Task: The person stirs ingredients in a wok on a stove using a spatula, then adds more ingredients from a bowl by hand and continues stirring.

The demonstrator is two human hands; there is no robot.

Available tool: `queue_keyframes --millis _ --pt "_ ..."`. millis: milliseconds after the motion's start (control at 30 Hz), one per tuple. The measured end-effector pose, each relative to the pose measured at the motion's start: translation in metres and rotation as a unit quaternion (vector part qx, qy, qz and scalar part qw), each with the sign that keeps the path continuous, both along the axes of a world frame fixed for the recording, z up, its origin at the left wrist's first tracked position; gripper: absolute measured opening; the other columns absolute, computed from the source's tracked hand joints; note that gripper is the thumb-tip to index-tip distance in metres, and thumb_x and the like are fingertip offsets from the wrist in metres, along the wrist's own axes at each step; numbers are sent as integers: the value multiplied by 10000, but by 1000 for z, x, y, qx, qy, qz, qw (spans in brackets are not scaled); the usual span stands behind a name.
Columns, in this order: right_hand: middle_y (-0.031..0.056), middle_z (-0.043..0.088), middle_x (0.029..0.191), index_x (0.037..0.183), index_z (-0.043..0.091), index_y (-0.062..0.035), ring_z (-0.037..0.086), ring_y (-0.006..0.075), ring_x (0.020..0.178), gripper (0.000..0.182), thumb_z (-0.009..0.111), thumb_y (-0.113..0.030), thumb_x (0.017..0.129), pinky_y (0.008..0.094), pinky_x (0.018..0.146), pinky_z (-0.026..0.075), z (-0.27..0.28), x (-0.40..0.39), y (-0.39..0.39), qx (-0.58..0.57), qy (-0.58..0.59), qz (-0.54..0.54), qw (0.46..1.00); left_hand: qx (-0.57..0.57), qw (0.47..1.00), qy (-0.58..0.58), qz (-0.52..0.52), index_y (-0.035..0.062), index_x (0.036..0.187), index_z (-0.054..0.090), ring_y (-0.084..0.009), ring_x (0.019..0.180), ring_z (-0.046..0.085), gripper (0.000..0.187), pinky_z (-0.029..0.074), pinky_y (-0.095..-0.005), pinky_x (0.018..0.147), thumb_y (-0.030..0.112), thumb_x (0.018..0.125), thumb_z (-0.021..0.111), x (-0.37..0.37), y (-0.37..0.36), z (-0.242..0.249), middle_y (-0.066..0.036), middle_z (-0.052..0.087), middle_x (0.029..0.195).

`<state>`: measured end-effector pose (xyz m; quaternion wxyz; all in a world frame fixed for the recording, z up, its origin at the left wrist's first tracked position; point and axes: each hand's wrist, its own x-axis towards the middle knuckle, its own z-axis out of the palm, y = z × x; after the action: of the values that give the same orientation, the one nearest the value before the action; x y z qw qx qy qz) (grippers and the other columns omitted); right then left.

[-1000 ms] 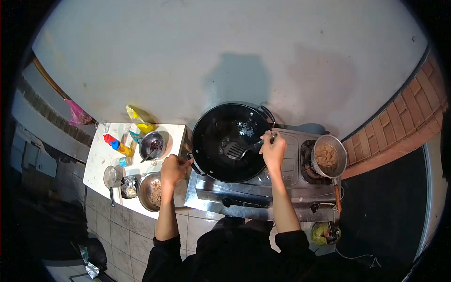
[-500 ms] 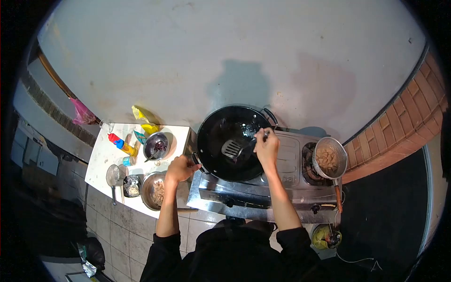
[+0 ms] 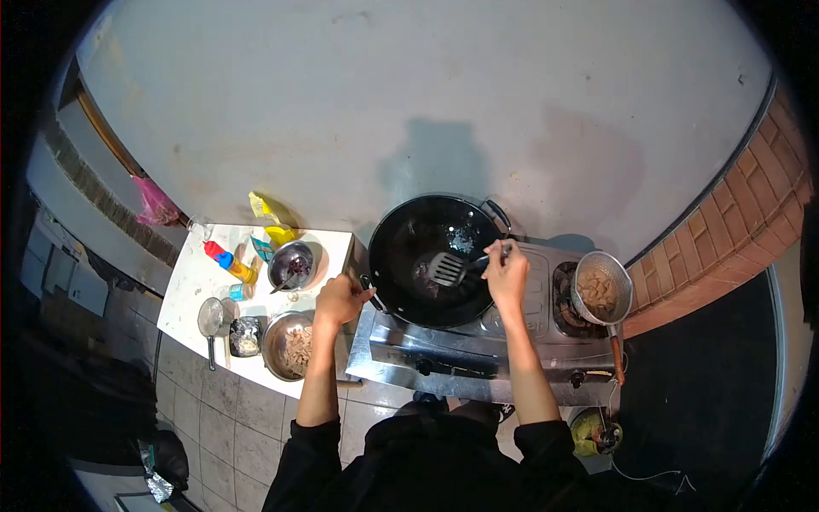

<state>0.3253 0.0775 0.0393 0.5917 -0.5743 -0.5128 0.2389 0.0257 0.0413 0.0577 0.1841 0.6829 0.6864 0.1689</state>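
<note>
A large black wok (image 3: 401, 290) with two loop handles sits on the left burner of a steel gas stove (image 3: 533, 341). Its inside is dark and shiny, with bright wet glints. My right hand (image 3: 507, 271) is closed around the handle of a slotted spatula (image 3: 447, 269), whose head is over the inside of the wok. At the wok's left side, my left hand (image 3: 343, 300) is closed with its thumb and fingers at the loop handle (image 3: 373, 293). The part of that handle under the fingers is hidden.
To the right, a strainer (image 3: 627, 294) of pale meat pieces rests over the other burner. On the white table (image 3: 192, 282) at left stand a bowl of meat (image 3: 275, 346), a bowl of dark pieces (image 3: 291, 266), squeeze bottles (image 3: 237, 267), a foil-lined tray (image 3: 246, 336) and a small sieve (image 3: 211, 317).
The spatula head has shifted right within the wok, and my right hand has moved slightly right and down. My left hand stays at the wok handle. The whole view has shifted slightly.
</note>
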Motion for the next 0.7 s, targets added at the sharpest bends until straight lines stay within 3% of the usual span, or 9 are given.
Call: queue_keyframes --millis 67,200,333,433,500,533,700 --pt "119 591 566 836 588 43 617 207 455 229 580 -150 960 333 425 430 -11 -9 16 35 -3 -2 999 9 1000 -2 10 39 726 730 -350 716 683 323 537 -422 685 353 787 775 4 0 0 -159 685 703" --pt "130 625 619 854 596 48 635 213 484 217 580 -141 958 331 444 470 -6 -3 13 -9 -62 37 997 33 999 -35 7 33 722 729 -354 726 684 331 539 -427 684 354 786 776 3 -8 -2 -162 683 701" --pt "124 655 674 867 601 59 627 169 488 200 574 -114 963 304 441 468 11 17 -5 19 -44 -3 999 30 998 -47 42 9 739 723 -354 741 684 360 539 -430 686 361 789 777 -4 -20 1 -178 684 723" --pt "152 651 685 866 598 55 638 233 517 188 576 -109 955 335 483 473 12 18 -6 17 -50 -7 999 22 998 -35 46 -2 755 722 -357 752 683 371 537 -430 692 363 792 776 -4 -18 2 -183 686 740" --pt "197 624 690 879 590 53 640 318 581 158 582 -92 939 385 541 470 2 13 0 39 -114 -6 993 16 998 -35 43 -5 761 722 -359 757 681 374 536 -431 694 364 792 776 -3 -17 -1 -183 686 744" --pt "232 603 728 883 582 52 626 394 662 130 586 -73 923 425 591 462 1 8 -1 27 -85 11 996 19 998 -31 51 -2 763 724 -360 754 680 368 533 -432 692 361 796 773 -2 -14 -6 -179 683 732" --pt "240 602 773 880 574 44 610 438 740 112 588 -63 912 438 634 463 -2 -10 8 62 -129 24 989 37 996 -51 56 -36 827 728 -349 710 688 383 525 -410 683 344 798 766 8 -16 -8 -214 683 735"
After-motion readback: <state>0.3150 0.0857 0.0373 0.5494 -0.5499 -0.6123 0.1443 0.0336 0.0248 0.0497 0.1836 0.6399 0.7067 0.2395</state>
